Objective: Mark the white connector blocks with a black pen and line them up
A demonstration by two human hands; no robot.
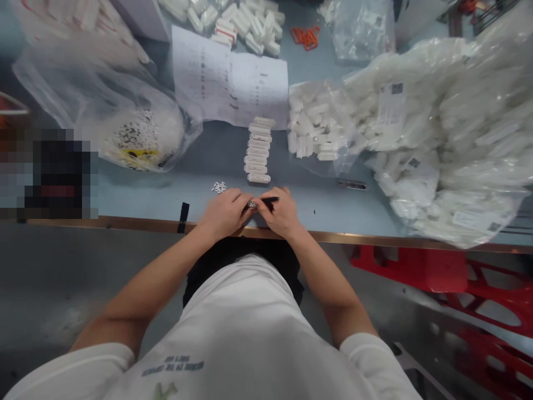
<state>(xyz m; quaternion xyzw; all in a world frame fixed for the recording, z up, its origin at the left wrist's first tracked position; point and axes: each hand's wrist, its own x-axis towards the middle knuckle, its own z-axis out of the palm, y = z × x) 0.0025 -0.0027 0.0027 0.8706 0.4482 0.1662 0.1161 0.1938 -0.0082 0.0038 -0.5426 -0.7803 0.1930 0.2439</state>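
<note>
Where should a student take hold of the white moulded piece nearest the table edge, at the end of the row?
Probably by its two short ends, pinching from above. The nearest white moulded piece lies flat with its long sides across the row, and the next piece sits close behind it, leaving little room on the far side, while both short ends stand free.

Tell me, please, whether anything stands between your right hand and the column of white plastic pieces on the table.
Nothing visible does: the right hand rests just below the column of white plastic pieces, with only the blue-grey tabletop between them. The small pile of tiny pieces lies off to the left, above the left hand.
</note>
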